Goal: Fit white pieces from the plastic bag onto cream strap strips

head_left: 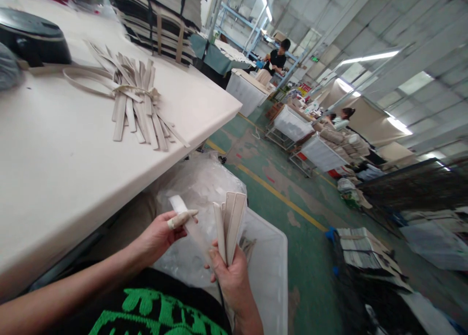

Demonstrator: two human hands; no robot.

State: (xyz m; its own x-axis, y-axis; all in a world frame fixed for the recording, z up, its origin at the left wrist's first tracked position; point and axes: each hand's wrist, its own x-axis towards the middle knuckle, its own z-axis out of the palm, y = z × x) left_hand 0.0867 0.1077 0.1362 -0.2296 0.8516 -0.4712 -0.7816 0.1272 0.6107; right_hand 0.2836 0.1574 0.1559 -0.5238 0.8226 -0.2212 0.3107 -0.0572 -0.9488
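My left hand [170,230], with a pale covering on one finger, pinches the upper part of a light strip [195,235] that slants down to my right hand. Several beige strips [234,218] stand fanned upward from my right hand [228,271], whose fingers are wrapped round their lower ends. The single strip's lower end meets the fingers of that hand and is blurred. On the white table [73,179] at the upper left lies a tied bundle of similar strips [141,106].
A white plastic bin [272,247] with clear plastic film [208,179] stands below my hands. A dark round object [32,35] and a strapped stack [157,18] are on the table. People work among carts further back. Bundled goods [361,247] lie at the lower right.
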